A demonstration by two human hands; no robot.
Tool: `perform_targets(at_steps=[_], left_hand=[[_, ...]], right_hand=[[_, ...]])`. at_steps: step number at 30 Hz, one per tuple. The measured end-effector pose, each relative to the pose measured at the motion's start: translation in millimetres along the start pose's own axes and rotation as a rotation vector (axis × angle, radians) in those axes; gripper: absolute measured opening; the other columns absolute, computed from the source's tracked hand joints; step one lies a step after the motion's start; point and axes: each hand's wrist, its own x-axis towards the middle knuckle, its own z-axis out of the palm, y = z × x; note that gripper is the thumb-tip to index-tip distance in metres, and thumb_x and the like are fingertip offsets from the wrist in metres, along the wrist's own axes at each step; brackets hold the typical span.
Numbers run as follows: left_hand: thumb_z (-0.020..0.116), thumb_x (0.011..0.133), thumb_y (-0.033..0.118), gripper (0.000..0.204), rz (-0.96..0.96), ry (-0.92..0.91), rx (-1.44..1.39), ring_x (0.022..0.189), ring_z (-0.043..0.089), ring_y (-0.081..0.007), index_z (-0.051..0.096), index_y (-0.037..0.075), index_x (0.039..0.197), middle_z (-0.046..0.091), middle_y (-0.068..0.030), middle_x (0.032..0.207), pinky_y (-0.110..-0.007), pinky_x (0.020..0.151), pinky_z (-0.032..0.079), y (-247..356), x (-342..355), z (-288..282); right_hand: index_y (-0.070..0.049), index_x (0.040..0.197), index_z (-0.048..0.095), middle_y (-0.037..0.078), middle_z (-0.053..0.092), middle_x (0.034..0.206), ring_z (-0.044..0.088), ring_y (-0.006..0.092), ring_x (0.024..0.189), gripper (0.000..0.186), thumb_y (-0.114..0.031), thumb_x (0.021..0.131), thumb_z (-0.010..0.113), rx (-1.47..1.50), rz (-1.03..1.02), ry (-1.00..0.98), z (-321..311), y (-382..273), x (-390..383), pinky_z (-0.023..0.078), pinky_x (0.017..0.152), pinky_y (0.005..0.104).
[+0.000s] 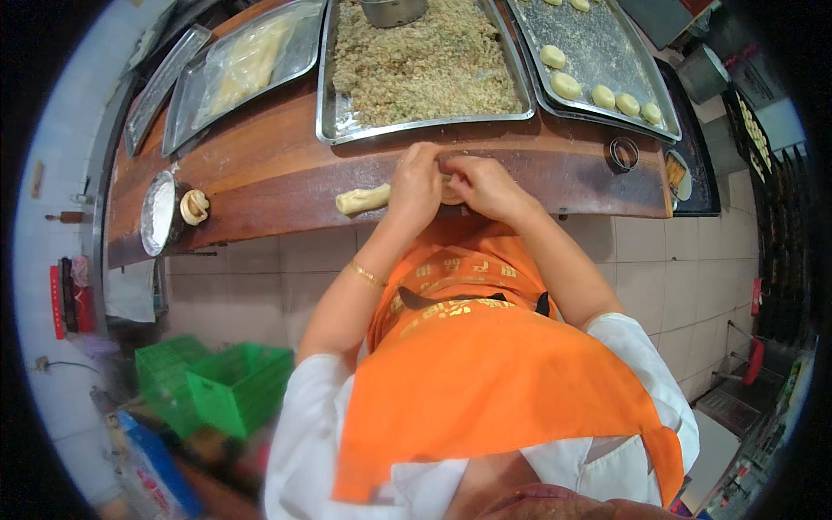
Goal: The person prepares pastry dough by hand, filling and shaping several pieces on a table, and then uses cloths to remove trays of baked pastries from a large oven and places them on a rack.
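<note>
An orange apron [485, 381] is spreading nearest the camera, toward six o'clock. A wooden table [277, 165] is stretching across twelve o'clock, carrying a tray [433, 128] of crumbly mixture [425, 74] there and a floured tray [607, 65] of dough balls [566, 85] between one and two. At twelve, the left hand [417, 180] and right hand [487, 186] are meeting, fingers curling in narrowly; a tan piece [450, 192] is peeking out between them, but I cannot tell which hand is gripping it. A pale dough roll [362, 200] is lying on the table, at nine o'clock from the left hand.
</note>
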Motion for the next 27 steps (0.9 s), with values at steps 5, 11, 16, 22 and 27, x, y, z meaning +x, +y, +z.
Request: perform_targets(at_steps=[5, 11, 16, 22, 27], left_hand=[[0.056, 0.079, -0.005, 0.028, 0.208, -0.132, -0.011, 0.099, 0.059, -0.0373, 0.058, -0.003, 0.106, 0.06, -0.02, 0.104, -0.042, 0.086, 0.049, -6.4, 35.9, 46.2], [0.06, 0.088, 0.024, 0.051, 0.376, -0.376, 0.334, 0.122, 0.05, -0.0317, 0.047, 0.008, 0.135, 0.052, -0.0135, 0.132, -0.044, 0.106, 0.037, 1.6, 45.9, 59.4], [0.06, 0.089, 0.027, 0.058, 0.386, -0.499, 0.356, 0.128, 0.046, -0.0313, 0.041, 0.011, 0.142, 0.049, -0.0139, 0.138, -0.047, 0.109, 0.031, 9.1, 55.3, 60.6], [0.061, 0.084, 0.022, 0.05, 0.53, -0.339, 0.368, 0.107, 0.054, -0.0271, 0.051, 0.003, 0.129, 0.054, -0.0129, 0.124, -0.038, 0.091, 0.041, 7.9, 67.1, 65.8], [0.063, 0.086, 0.032, 0.064, 0.372, -0.346, 0.385, 0.13, 0.042, -0.0323, 0.043, 0.005, 0.14, 0.044, -0.0187, 0.139, -0.046, 0.106, 0.033, 21.2, 39.0, 44.2]], right_hand=[[-0.002, 0.098, 0.064, 0.016, 0.067, 0.092, 0.068, 0.0305, 0.085, 0.015, -0.002, 0.085, 0.056, 0.218, 0.177, 0.381, -33.5, 3.5, -14.8, 0.053, 0.076, 0.0378], [0.0, 0.096, 0.064, 0.012, 0.067, 0.09, 0.066, 0.0222, 0.08, 0.012, 0.001, 0.087, 0.056, 0.267, 0.209, 0.524, -47.0, 27.1, -45.8, 0.051, 0.071, 0.0298], [-0.001, 0.095, 0.065, 0.011, 0.066, 0.087, 0.066, 0.0218, 0.08, 0.012, 0.001, 0.088, 0.055, 0.378, 0.292, 0.584, -45.1, 39.3, -50.3, 0.051, 0.072, 0.0294], [-0.001, 0.082, 0.064, 0.009, 0.064, 0.087, 0.063, 0.019, 0.083, 0.017, 0.009, 0.079, 0.052, 0.252, -0.039, 0.545, -48.3, 32.9, -36.1, 0.049, 0.074, 0.0289], [-0.002, 0.089, 0.065, 0.01, 0.061, 0.084, 0.062, 0.0235, 0.075, 0.011, 0.003, 0.084, 0.057, 0.274, 0.078, 0.46, -46.1, 15.5, -56.3, 0.049, 0.066, 0.0308]])
